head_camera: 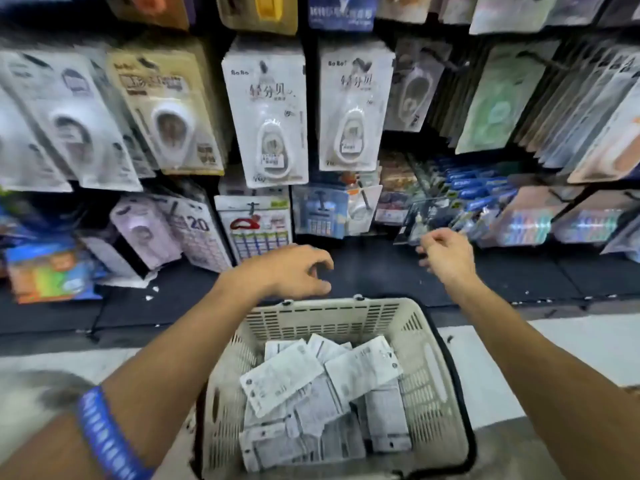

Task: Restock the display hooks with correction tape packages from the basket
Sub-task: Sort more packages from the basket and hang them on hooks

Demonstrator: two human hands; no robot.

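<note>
here, white packages (322,393) lie jumbled in basket (433,375)

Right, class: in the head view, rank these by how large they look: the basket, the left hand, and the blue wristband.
1. basket, clearly largest.
2. left hand.
3. blue wristband, though it is nearer the camera, so its rank against the hand is unsure.

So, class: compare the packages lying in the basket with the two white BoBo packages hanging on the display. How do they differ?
The packages in the basket lie loose, overlapping at mixed angles; the two BoBo packages hang upright, side by side. The basket ones show printed backs, while the BoBo ones show fronts with a white dispenser visible. Both sets are pale carded packs. Neither the left hand nor the right hand holds one.
</note>
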